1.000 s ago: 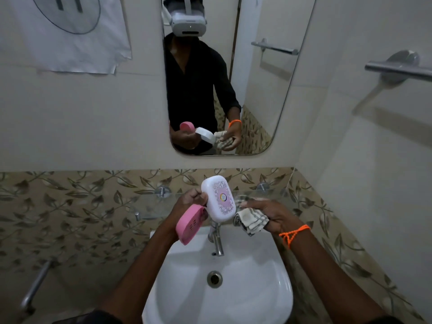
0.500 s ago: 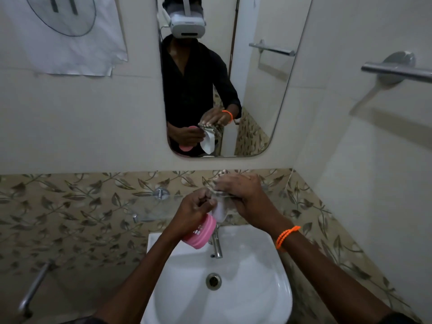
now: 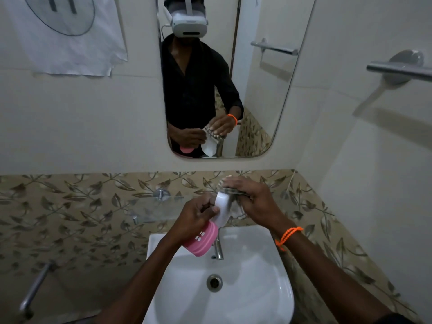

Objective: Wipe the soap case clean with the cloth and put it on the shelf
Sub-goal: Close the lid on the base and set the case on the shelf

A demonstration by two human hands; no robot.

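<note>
left hand [image 3: 195, 217]: fingers curled round the soap case, holding both halves above the sink [image 3: 264, 277]
soap case: white lid [image 3: 222, 210] upright between both hands; pink base [image 3: 201, 240] under left palm
right hand [image 3: 253, 199]: presses cloth [image 3: 230, 190] onto lid top, fingers curled over it
shelf [image 3: 149, 206]: glass, just beyond left hand

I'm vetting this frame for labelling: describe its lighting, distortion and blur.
Head view: dim, soft light; wide-angle lens bows the mirror edges and towel bar; glass shelf barely readable; cloth slightly soft under the right hand; sink evenly lit.
</note>
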